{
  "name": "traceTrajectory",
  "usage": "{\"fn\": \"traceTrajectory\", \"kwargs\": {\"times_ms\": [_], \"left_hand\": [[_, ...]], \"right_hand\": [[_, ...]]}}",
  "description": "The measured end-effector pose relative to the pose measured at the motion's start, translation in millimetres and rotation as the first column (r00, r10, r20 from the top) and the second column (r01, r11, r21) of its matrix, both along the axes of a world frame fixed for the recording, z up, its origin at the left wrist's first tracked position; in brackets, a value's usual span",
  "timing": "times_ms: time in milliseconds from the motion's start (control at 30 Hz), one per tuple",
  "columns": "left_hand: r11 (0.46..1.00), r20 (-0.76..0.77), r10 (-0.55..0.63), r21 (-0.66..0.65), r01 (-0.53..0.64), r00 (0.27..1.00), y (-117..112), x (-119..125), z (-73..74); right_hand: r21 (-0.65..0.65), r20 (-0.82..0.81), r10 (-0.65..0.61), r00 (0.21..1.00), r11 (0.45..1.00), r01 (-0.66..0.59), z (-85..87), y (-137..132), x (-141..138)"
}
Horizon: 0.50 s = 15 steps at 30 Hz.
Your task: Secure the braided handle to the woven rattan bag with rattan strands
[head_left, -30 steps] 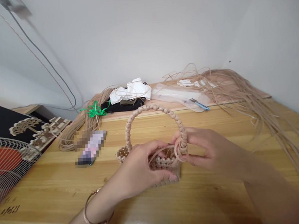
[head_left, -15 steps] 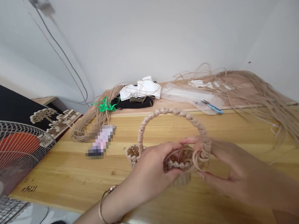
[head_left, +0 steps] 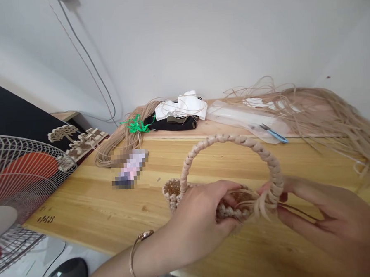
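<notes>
A small woven rattan basket (head_left: 175,192) with a braided arched handle (head_left: 231,141) rests on the wooden table (head_left: 114,208). My left hand (head_left: 204,220), with a bracelet on its wrist, grips the basket's rim from the front. My right hand (head_left: 332,221) pinches a loose rattan strip (head_left: 263,204) at the right base of the handle, where the strip is wound around it. The basket's body is mostly hidden behind my left hand.
A long bundle of loose rattan strips (head_left: 326,114) spreads over the back right of the table. Blue snips (head_left: 274,134) lie on a clear plastic bag (head_left: 239,117). A coil tied with green ribbon (head_left: 134,125), white and black cloth (head_left: 180,112) and a fan (head_left: 16,184) at left.
The view has swung left and down, so the fan shows more. My right hand has drawn the strip out to the right at the handle base. My left hand keeps its grip.
</notes>
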<state>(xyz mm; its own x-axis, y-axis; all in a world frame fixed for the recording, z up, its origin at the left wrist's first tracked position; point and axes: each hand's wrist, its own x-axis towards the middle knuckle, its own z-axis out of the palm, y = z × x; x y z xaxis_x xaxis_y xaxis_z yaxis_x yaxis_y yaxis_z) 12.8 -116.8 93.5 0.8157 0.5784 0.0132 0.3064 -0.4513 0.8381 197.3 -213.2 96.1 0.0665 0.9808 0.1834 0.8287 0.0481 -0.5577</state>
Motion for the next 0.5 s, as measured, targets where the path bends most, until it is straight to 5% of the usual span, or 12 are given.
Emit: {"fn": "traceTrajectory", "kwargs": {"times_ms": [233, 500], "left_hand": [[1.000, -0.020, 0.025, 0.015, -0.024, 0.999, 1, 0, -0.5], [0.998, 0.021, 0.028, 0.063, -0.030, 0.999, 4, 0, -4.1]], "right_hand": [[0.002, -0.092, -0.055, 0.994, 0.998, 0.055, -0.1, -3, -1], [-0.033, -0.279, 0.012, 0.960, 0.999, -0.022, -4.6, 0, -15]]}}
